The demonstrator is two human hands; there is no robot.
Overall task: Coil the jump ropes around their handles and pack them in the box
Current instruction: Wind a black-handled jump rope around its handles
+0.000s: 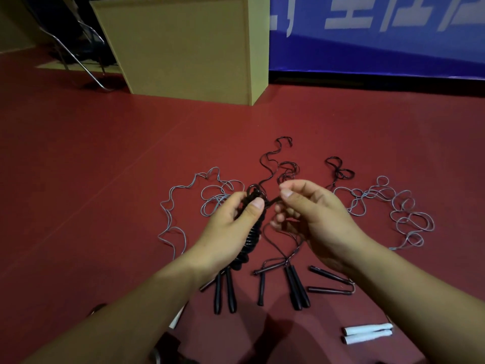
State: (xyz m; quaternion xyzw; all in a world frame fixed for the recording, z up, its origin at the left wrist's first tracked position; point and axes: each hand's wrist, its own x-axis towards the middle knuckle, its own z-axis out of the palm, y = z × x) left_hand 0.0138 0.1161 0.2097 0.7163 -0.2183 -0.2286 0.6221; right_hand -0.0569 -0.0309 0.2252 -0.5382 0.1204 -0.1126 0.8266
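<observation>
White handles [367, 334] lie nearest, on the red floor [91, 179], with loose black handles [296, 287] just beyond them. Above these, the left hand [231, 224] grips the coiled black rope bundle [252, 229], thumb pressed on the upper turns. The right hand [312, 214] pinches the free rope end [273, 200] just beside the bundle top.

Risks:
- If the thumb lifts, the springy coils will probably unwind.
- The trailing strand runs toward uncoiled black ropes [283, 164] beyond the bundle and may snag.
- Grey ropes [388, 206] flanking the bundle could tangle.

Cardboard box [183, 46] stands well beyond the bundle; packing is not yet begun.
</observation>
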